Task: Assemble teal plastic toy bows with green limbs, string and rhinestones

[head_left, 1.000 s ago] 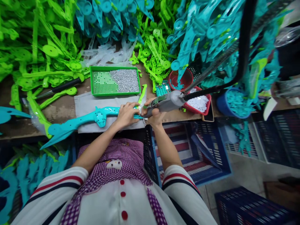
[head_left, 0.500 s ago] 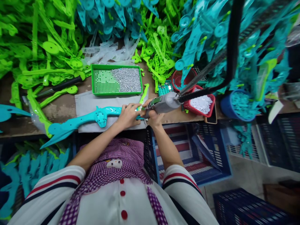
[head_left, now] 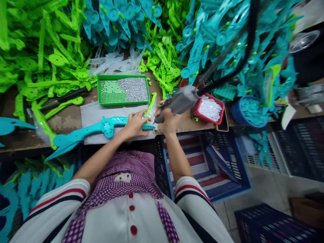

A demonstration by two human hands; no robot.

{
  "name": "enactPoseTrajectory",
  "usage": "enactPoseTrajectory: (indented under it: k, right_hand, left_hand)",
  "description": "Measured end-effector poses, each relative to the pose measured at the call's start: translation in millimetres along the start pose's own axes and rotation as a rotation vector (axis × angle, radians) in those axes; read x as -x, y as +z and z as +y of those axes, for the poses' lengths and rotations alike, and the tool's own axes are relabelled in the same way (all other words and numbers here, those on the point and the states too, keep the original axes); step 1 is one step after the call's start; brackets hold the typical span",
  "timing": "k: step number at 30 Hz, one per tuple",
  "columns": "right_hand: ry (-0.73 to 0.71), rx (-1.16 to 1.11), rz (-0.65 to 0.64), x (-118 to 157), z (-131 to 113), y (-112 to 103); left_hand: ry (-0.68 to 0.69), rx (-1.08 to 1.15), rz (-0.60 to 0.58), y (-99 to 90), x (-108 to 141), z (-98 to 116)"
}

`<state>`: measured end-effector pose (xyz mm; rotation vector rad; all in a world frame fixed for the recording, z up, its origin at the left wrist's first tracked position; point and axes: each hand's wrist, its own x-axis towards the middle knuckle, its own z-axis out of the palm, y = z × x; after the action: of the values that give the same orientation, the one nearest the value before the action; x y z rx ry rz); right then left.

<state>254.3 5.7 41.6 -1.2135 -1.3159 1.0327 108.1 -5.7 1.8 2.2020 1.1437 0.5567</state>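
Green tray just beyond the turquoise piece

I log one worn brown bench; directly on it: grey cloth, green tray, red bin, heaped lime-green parts, pale translucent parts.

A hand could pass over the grey cloth between the green rectangular plastic tray and the long turquoise plastic part; rightward, the grey cylindrical power tool and its curved black cable obstruct.
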Motion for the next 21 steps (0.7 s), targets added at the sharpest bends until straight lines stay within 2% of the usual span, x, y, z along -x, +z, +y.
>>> enactPoseTrajectory:
  k: [3,5,6,8,10,12,18,21]
  right_hand:
    - [-0.146,0.089,-0.022,2.1,-14.2,-10.0]
    - [-0.153,0.192,-0.023,10.6,-15.8,-22.2]
    - [-0.095,0.266,0.003,16.2,-12.9,-29.0]
    - [0.131,0.446,-0.013,27.9,-1.2,-41.1]
    - [0.378,0.605,-0.182,37.4,13.9,-48.0]
    - [0.497,0.673,-0.355,42.5,26.3,-49.6]
    - [0.471,0.557,-0.514,35.4,40.2,-50.3]
    - [0.418,0.416,-0.515,33.2,47.2,-50.4]
  left_hand:
    - [0.107,0.301,0.178,-7.5,-7.7,5.7]
    - [0.167,0.516,0.274,-14.7,-16.9,12.3]
    - [0.177,0.613,0.319,-18.7,-21.8,14.9]
    - [0.158,0.759,0.430,-26.6,-30.7,16.3]
    - [0.109,0.832,0.556,-32.9,-36.8,11.5]
    - [0.048,0.861,0.638,-36.0,-39.9,2.2]
    - [-0.022,0.854,0.678,-34.1,-41.9,-19.6]
    - [-0.027,0.818,0.672,-32.1,-44.8,-21.9]
